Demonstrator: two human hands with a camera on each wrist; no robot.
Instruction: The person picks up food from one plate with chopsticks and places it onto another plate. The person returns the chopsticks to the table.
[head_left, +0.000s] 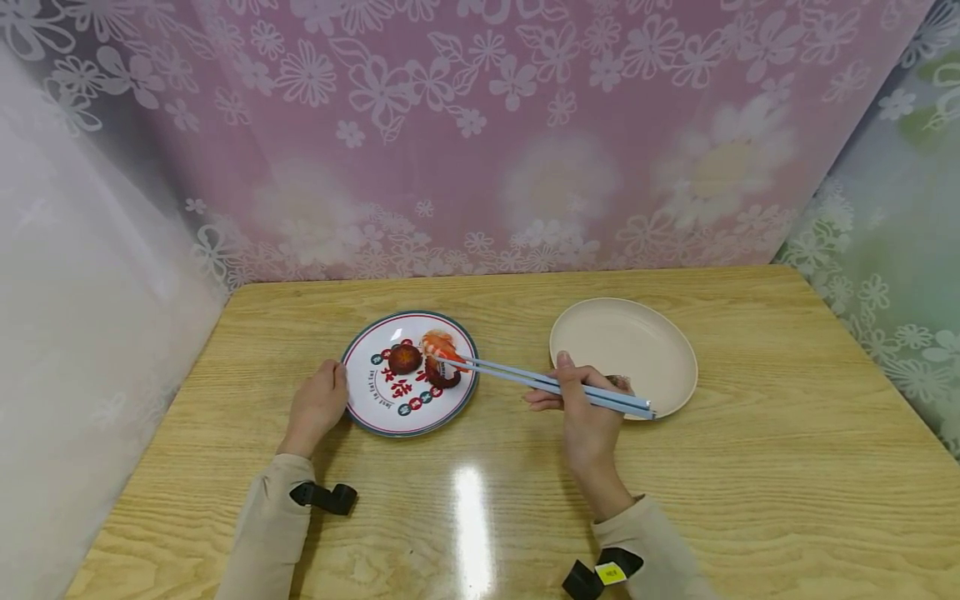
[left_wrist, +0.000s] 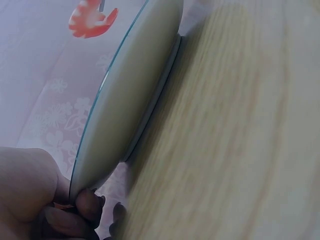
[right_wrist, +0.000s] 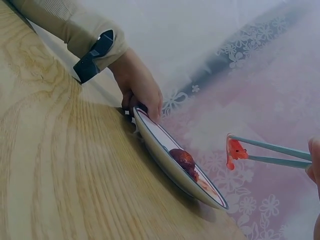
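Shrimp piece (head_left: 438,343), orange and white, is hanging between the tips of the light-blue chopsticks (head_left: 517,379); right wrist view is showing it lifted clear of the printed plate (head_left: 408,427), over the side toward the bench's right edge. Right hand (head_left: 588,417) is gripping the chopsticks toward their back ends, fingers closed round them, and in the head view is overlapping the near-left rim of the pale plate (head_left: 626,333).

Left hand (head_left: 318,404) is pinching the printed plate's left rim, thumb on top, fingers curling under. That plate is resting left of the bench's middle. On it, a brown mushroom piece (head_left: 405,359) is sitting near the centre, and a dark-red curled piece (head_left: 444,377) is lying to its right.

Pale plate is standing right of the bench's middle, toward the far edge. Something small is showing beside the right hand there, mostly hidden, can't tell what.

Both arms are wearing beige sleeves (head_left: 266,521) with black wrist units (head_left: 324,497). Pink floral cloth (head_left: 450,183) is hanging behind the far edge of the wood-grain bench (head_left: 390,508).
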